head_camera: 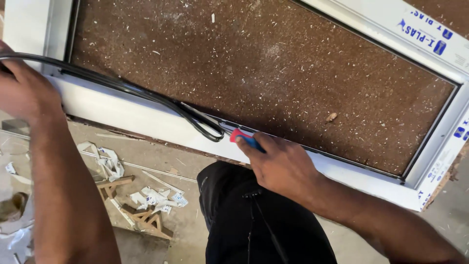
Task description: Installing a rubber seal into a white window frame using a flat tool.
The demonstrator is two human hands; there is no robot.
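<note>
Black rubber strip (146,95) going into a white window frame (127,115)

Left hand (22,90) grips the strip at the picture's edge; right hand (281,164) clutches a red-and-blue tool (244,138), its tip seemingly hidden against the frame's groove.

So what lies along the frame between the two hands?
In the head view, black rubber gasket runs from the left hand along the white window frame, looping before the right hand.

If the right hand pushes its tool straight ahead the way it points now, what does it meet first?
Probably the loop of black rubber cord lying on the white plastic frame, just ahead of the red-and-blue-handled tool in the right hand.
</note>
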